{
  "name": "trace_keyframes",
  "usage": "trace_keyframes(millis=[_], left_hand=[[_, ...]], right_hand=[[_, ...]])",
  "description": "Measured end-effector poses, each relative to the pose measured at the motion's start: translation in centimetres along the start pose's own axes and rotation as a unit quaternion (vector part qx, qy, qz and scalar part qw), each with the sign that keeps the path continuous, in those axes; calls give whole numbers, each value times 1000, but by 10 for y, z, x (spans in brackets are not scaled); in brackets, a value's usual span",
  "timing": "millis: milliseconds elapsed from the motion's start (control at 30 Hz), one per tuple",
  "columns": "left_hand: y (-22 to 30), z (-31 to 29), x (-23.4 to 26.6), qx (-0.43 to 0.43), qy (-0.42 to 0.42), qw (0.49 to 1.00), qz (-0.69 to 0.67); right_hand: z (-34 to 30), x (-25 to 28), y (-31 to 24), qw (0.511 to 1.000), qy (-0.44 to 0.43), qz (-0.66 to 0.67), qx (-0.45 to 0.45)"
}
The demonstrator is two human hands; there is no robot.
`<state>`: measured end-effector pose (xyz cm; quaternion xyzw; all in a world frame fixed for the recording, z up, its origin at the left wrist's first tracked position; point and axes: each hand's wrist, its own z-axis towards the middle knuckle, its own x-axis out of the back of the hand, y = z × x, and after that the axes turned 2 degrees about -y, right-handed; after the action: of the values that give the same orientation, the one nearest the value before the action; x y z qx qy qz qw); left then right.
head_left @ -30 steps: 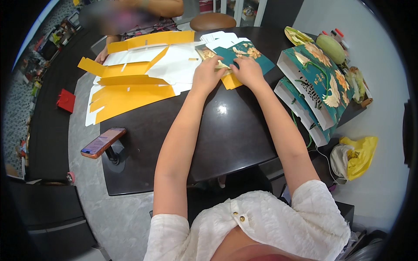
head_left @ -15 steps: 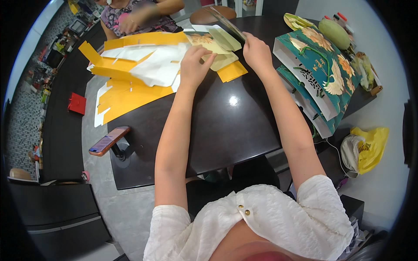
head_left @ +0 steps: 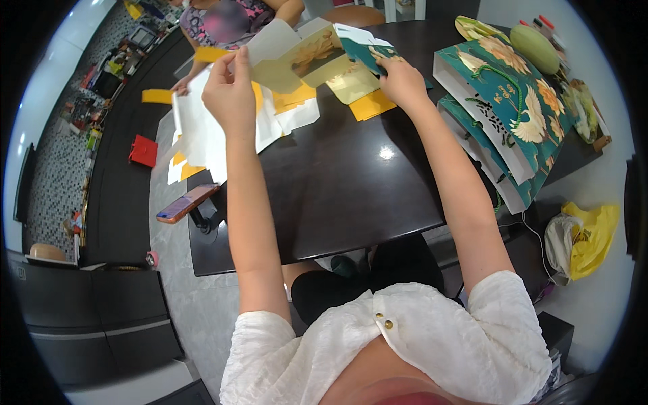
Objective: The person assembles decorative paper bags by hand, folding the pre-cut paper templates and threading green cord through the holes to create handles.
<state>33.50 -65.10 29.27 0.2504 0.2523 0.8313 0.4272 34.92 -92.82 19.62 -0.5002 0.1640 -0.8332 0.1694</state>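
Note:
My left hand (head_left: 231, 91) is raised over the far side of the table, thumb and fingertips pinched at the left edge of a gold cardboard box blank (head_left: 277, 62). The blank is partly unfolded, with pale flaps and a mirror-like surface. My right hand (head_left: 403, 82) is closed on a dark green cardboard panel (head_left: 364, 54) with a floral print, at the blank's right end. Whether panel and blank are one piece I cannot tell. Beneath them lie another gold piece (head_left: 354, 84) and a yellow card (head_left: 372, 106).
White and yellow cardboard sheets (head_left: 202, 125) lie far left, beside another person's hand (head_left: 182, 84). A phone (head_left: 187, 202) stands on a holder at the table's left edge. Green floral gift bags (head_left: 503, 101) lie at the right, near a pale green melon (head_left: 534, 50).
My left hand has moved left and up, drawing out the gold blank. The green panel has tilted down in my right hand. The other person has shifted the white and yellow sheets.

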Motion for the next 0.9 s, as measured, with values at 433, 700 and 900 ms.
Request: trace_keyframes(millis=[433, 700, 900], left_hand=[[-24, -58, 75, 194, 22, 951, -239], [-29, -80, 67, 280, 69, 887, -360], [-6, -93, 59, 356, -154, 741, -548]], right_hand=[[-17, 12, -61, 918, -186, 343, 67], [-65, 31, -113, 959, -133, 174, 181], [-54, -4, -107, 784, -186, 590, -51]])
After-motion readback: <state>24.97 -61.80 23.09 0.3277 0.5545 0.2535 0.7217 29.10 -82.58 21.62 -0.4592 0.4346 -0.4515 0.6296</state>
